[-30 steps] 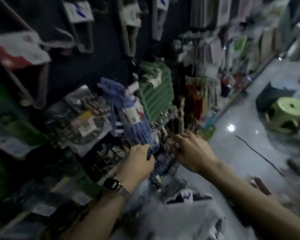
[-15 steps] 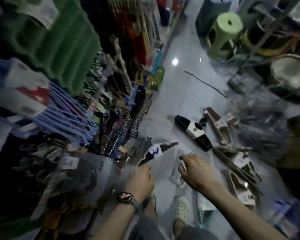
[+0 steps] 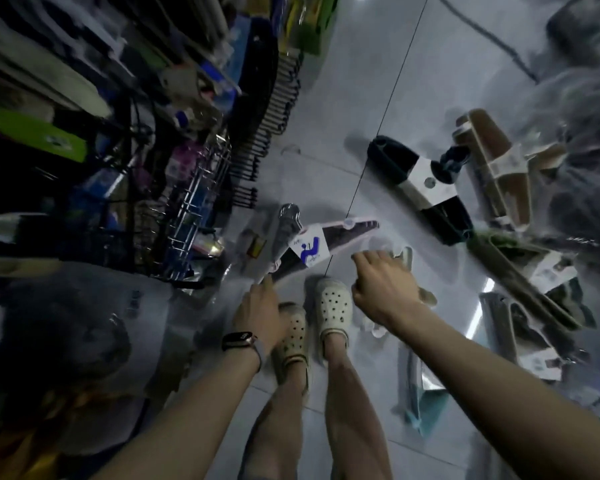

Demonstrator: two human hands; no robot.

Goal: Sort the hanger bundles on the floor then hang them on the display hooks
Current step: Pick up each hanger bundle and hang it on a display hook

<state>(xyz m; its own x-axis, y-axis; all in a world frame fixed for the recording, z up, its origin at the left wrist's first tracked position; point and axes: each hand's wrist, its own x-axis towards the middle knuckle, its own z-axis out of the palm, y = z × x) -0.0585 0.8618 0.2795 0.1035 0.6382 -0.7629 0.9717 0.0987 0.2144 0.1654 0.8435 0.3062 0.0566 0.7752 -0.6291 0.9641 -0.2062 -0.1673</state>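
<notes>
Both hands held low to sort: the left hand point(image 3: 260, 311), its grip hidden and not tellable, is by the labelled hanger bundle point(image 3: 309, 252) lying on the floor point(image 3: 326, 133) at its one o'clock; the right hand point(image 3: 381, 289) hangs with its grip loosely curled, empty.

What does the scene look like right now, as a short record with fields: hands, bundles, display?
left hand: at the near end of the blue-label bundle; contact unclear
right hand: over a pale bundle; grip unclear
bundles: black bundle and brown bundle side by side on the floor, more at the right
display: wire rack at the left, black hangers hung above it
stage: no bundle seen lifted
</notes>
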